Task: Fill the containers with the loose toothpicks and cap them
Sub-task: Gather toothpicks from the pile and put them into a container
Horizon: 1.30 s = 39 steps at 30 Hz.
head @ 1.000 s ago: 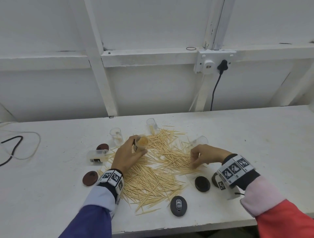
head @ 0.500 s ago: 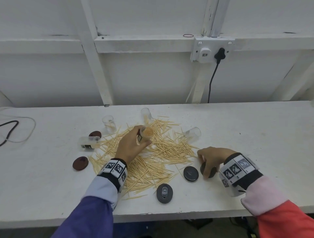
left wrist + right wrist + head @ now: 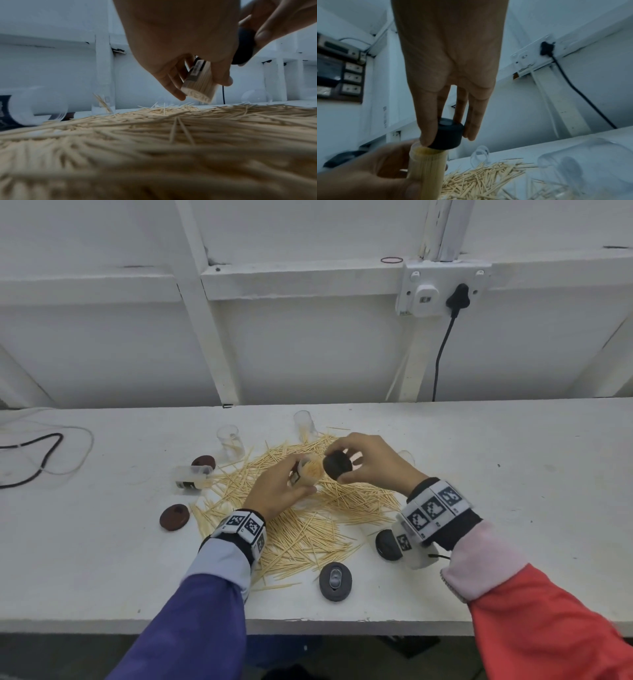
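My left hand grips a clear container packed full of toothpicks, held above the pile and tilted. The same container shows between the fingers in the left wrist view. My right hand pinches a black cap right beside the container's open mouth. In the right wrist view the cap sits at the rim of the container, partly over it. Loose toothpicks lie spread over the white table.
Two empty clear containers stand behind the pile and one lies on its side at left. Brown caps lie at left, black caps near the front. A cable lies far left.
My right hand picked a black cap up from the table at the front right and carried it up and left to the mouth of the container in my left hand.
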Available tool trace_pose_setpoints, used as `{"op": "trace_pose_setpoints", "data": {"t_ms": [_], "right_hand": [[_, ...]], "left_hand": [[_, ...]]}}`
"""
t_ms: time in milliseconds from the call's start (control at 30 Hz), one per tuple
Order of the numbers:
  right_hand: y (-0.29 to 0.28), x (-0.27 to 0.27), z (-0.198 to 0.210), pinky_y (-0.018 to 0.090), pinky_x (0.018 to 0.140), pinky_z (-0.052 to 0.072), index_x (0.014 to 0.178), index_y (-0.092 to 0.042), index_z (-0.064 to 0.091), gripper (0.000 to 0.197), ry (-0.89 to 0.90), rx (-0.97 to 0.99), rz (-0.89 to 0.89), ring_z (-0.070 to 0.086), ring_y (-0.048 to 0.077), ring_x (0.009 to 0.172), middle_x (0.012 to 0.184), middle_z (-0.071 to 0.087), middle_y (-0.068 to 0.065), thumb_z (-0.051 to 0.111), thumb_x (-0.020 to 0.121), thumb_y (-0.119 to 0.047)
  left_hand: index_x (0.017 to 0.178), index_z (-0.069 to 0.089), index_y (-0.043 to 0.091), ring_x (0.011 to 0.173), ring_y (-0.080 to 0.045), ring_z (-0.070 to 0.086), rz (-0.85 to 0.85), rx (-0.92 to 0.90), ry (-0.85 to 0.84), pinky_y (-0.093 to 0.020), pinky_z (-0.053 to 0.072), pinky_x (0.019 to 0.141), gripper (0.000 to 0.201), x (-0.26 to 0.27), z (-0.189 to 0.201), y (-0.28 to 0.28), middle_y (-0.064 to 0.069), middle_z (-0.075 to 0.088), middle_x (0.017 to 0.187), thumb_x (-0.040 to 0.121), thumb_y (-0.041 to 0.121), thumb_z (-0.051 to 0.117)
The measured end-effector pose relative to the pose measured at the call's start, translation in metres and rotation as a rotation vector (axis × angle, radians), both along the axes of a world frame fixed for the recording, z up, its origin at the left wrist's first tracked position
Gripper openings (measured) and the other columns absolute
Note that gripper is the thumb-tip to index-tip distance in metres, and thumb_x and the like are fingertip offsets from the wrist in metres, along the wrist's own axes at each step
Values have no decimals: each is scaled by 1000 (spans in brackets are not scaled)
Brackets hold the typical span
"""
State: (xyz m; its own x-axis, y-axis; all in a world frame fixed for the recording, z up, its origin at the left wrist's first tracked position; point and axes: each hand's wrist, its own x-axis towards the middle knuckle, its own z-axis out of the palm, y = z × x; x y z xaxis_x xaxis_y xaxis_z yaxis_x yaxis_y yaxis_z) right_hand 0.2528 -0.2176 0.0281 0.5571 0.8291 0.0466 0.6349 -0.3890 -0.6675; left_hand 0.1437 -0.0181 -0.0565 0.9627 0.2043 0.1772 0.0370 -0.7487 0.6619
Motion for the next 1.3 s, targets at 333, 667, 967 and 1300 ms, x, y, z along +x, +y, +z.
{"op": "trace_pose_setpoints", "data": {"t_ms": [333,667,967,1300], "right_hand": [[36,-3,-3,37,90,54,114,-19,69,50,-109,-6,143,58,20,105,110,63,2,82,68,-3],[43,-1,1,30,68,54,106,-16,70,39,-68,-98,-2,67,13,68,85,72,2,81,75,-36],[59,-19,-20,32,66,42,74,-10,58,65,-250,-399,-364,56,23,71,70,55,2,29,96,-64],[46,-5,-15,25,61,58,116,-15,66,39,83,-2,-38,64,11,67,103,66,5,77,80,-28]], "left_hand": [[132,53,18,103,-14,60,-33,-40,-27,-37,51,89,61,-2,1,-2,4,64,117,79,33,78],[128,57,19,95,-12,60,-18,-10,-32,-33,50,84,57,-2,6,-6,5,67,109,78,36,79],[130,55,18,99,-14,59,-53,42,-74,-29,48,86,61,-4,9,-9,2,65,114,77,35,79],[118,58,17,89,-9,49,23,59,-78,-20,34,74,44,-1,6,-7,10,54,99,83,39,73]]}}
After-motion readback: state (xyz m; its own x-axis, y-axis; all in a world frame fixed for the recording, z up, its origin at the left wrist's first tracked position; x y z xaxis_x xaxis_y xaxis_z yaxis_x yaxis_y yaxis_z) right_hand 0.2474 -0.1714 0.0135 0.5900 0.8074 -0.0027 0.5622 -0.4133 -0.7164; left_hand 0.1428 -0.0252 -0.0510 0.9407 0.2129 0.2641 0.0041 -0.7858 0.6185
